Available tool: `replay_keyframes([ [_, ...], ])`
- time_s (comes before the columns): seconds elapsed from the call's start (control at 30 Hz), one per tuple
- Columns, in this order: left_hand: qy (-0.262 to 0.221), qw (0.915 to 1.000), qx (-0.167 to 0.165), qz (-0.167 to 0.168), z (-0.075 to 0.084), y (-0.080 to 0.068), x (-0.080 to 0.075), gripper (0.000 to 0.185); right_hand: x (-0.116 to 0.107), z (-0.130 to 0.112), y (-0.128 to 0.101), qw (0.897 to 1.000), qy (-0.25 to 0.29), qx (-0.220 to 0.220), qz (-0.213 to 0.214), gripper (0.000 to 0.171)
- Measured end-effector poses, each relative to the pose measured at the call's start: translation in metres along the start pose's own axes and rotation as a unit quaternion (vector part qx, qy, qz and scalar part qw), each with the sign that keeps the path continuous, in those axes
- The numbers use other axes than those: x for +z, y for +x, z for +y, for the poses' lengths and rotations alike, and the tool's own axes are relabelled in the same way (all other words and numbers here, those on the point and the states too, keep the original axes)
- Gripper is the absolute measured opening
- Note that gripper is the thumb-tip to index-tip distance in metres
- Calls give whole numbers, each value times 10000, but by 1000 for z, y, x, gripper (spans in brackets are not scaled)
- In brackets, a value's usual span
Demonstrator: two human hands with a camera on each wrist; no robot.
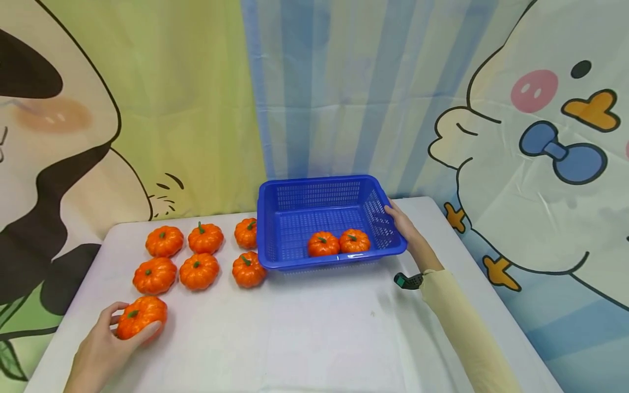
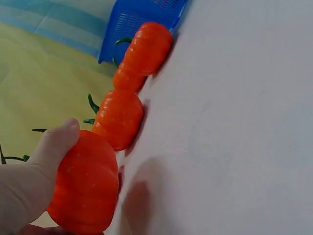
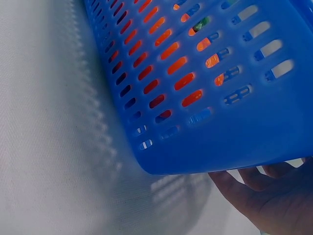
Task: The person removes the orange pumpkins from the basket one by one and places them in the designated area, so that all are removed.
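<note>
My left hand grips a small orange pumpkin at the left front of the table, thumb on one side and fingers on the other. In the left wrist view, the held pumpkin has a shadow beside it on the white cloth. My right hand holds the right side of a blue plastic basket, its fingers at the rim. Two pumpkins, one of them the left pumpkin, sit side by side in the basket. In the right wrist view, fingers lie against the basket's edge and orange shows through its slots.
Several more pumpkins stand in loose rows left of the basket, among them a near pumpkin and one beside the basket wall. A white cloth covers the table. A cartoon-print curtain hangs right behind it.
</note>
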State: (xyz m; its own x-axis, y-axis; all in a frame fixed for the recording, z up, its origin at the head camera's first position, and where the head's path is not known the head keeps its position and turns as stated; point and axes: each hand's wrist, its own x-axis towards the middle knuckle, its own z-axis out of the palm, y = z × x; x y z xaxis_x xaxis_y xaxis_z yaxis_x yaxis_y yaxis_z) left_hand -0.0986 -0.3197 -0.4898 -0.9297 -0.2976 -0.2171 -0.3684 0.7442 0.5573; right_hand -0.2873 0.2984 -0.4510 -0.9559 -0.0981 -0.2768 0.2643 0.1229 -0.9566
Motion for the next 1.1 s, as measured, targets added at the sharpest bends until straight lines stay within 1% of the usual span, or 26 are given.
replay_keyframes([
  [0.1, 20, 10000, -81, -42, -5, 5, 3, 102, -2, 7, 5, 9999, -124, 43, 87, 59],
  [0.2, -2, 9996, -240, -165, -9, 9, 7, 109, -3, 12, 10, 9997, -187, -13, 143, 59],
  [0.27, -16, 9995, -257, -195, -11, 11, 10, 110, -4, 15, 12, 9996, -227, -73, 134, 59],
  [0.37, -11, 9998, -121, -138, -14, 13, 13, 108, -4, 16, 14, 9995, -260, -71, 149, 59],
  [0.47, 15, 9999, 19, -138, -13, 15, 15, 108, -5, 16, 13, 9996, -243, -38, 162, 59],
  [0.53, 97, 9998, 44, -159, -11, 14, 17, 114, -6, 16, 12, 9996, -234, -44, 168, 59],
  [0.6, 145, 9999, 14, -37, -6, 11, 18, 119, -6, 15, 11, 9995, -244, -76, 164, 59],
  [0.63, 186, 9998, 36, 102, -4, 8, 18, 121, -6, 15, 11, 9995, -251, -93, 167, 58],
  [0.7, 248, 9981, 143, 549, 5, -1, 20, 119, -6, 15, 12, 9994, -282, -113, 170, 58],
  [0.73, 226, 9963, 224, 795, 11, -7, 22, 117, -6, 15, 12, 9993, -316, -106, 166, 58],
  [0.77, 178, 9934, 401, 1060, 16, -13, 24, 114, -6, 15, 12, 9993, -322, -99, 165, 58],
  [0.8, 129, 9896, 621, 1290, 23, -19, 26, 110, -6, 15, 12, 9993, -318, -92, 165, 58],
  [0.87, -32, 9809, 1103, 1602, 37, -32, 31, 105, -6, 14, 11, 9993, -318, -64, 161, 59],
  [0.9, -140, 9769, 1328, 1669, 44, -38, 34, 105, -6, 12, 11, 9995, -286, -47, 156, 59],
  [0.97, -265, 9701, 1722, 1688, 54, -47, 40, 107, -5, 8, 8, 9997, -204, 7, 139, 59],
  [1.07, -344, 9665, 2006, 1566, 64, -56, 46, 112, -1, 0, 1, 9999, -100, 91, 108, 60],
  [1.1, -315, 9665, 2037, 1530, 66, -57, 48, 112, 0, -2, -2, 9999, -92, 106, 92, 60],
])
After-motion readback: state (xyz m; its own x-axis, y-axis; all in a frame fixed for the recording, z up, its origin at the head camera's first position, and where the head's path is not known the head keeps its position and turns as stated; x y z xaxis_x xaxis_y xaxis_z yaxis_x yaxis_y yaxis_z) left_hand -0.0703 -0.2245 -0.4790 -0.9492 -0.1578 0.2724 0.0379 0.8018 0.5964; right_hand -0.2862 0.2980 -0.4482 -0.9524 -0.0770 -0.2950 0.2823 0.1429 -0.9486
